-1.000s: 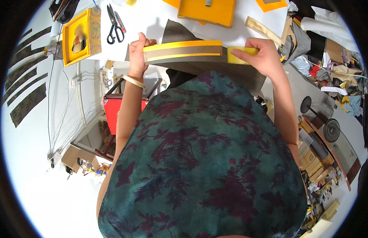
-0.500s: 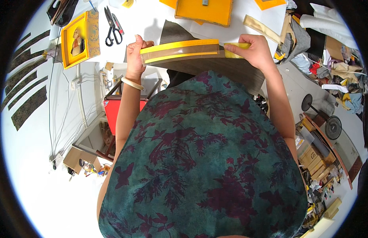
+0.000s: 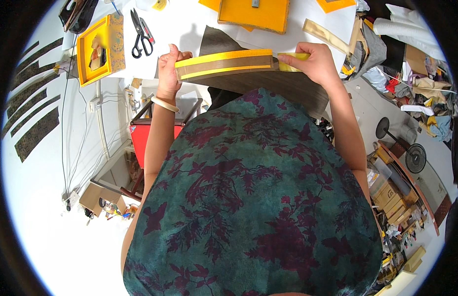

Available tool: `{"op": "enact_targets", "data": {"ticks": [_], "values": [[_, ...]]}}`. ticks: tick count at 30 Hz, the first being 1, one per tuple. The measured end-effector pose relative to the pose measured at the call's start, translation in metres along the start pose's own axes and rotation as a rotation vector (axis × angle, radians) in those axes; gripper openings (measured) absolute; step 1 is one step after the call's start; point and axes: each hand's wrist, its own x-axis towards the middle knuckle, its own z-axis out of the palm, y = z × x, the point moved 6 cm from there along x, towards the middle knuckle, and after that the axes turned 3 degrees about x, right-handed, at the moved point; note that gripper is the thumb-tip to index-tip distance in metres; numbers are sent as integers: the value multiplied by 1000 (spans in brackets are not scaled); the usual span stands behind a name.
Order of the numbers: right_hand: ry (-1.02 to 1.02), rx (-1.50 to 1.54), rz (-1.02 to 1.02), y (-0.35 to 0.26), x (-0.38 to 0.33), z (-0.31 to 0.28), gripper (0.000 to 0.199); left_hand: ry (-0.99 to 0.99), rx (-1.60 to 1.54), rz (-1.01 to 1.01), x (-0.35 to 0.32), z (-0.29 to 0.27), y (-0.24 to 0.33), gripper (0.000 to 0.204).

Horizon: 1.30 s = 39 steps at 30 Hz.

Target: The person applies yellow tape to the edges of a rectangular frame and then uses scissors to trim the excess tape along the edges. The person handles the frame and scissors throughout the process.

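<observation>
Nearest is the person's patterned green garment (image 3: 253, 187), with a red chair (image 3: 145, 143) low to its left and a pale bangle (image 3: 164, 104) round the left wrist. Just beyond the garment, a dark brown sheet (image 3: 300, 88) spreads over the near edge of the white table (image 3: 177, 27).

Above this sheet, the yellow-edged strip (image 3: 225, 56) runs left to right between the hands. The left hand (image 3: 168, 68) grasps its left end, thumb upward; how firm the squeeze is, I cannot tell. The right hand (image 3: 318, 60) pinches a small yellow piece (image 3: 288, 60) just beside the strip's right end, thumb on top; whether piece and strip are joined is unclear.

The strip looks light and thin, bowing slightly, so it should be springy rather than rigid. Its middle band seems smooth and perhaps slippery; hold it by the ends or yellow edges, and avoid a hard fold, which might crease it. The yellow piece looks light too, probably a little soft, and suits a flat thumb-and-finger pinch.

Farther off, a pale strip (image 3: 325, 35) lies to the right, black scissors (image 3: 141, 39) and a yellow picture frame (image 3: 81, 59) to the left. Farthest is a yellow panel (image 3: 253, 22).
</observation>
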Motion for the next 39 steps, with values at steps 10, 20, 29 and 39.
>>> {"op": "enact_targets", "data": {"ticks": [10, 20, 29, 39], "values": [[-20, -48, -34, -2, 2, 11, 61, -381, 322, 2, -3, -5, 33, 37], [-90, 77, -21, -1, 4, 26, 60, -970, 928, -195, 26, 64, 64, 25], [-42, 141, -56, -5, 2, 30, 60, -1119, 1044, -161, 52, 175, 27, 35], [75, 175, -62, -6, -6, 29, 58, -782, 800, -391, 15, 184, 24, 26]]}}
